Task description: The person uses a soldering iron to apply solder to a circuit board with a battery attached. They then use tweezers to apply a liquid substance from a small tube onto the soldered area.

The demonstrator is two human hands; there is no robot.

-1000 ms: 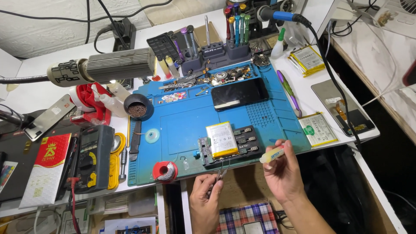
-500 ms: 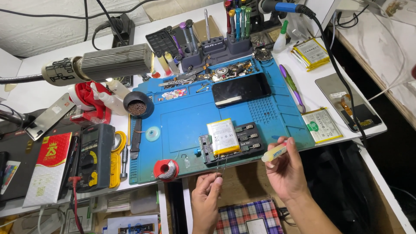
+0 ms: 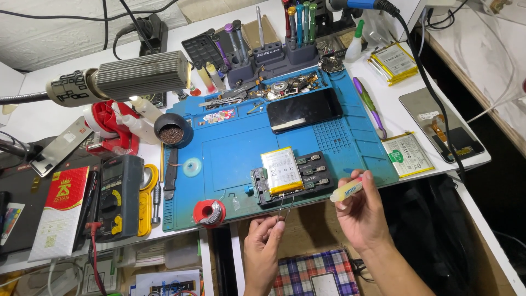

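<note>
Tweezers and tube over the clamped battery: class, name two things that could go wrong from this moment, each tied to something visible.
1. The left hand holds tweezers with the tips at the edge of the battery in its holder; a slip could possibly pierce it.
2. The right hand holds a small yellow tube beside the holder; a stray drop might land on the blue mat.

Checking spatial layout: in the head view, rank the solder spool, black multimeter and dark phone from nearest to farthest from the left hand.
From the left hand:
1. Solder spool, just upper left, mat's front edge.
2. Black multimeter, farther left, off the mat.
3. Dark phone, far back on the mat.
</note>
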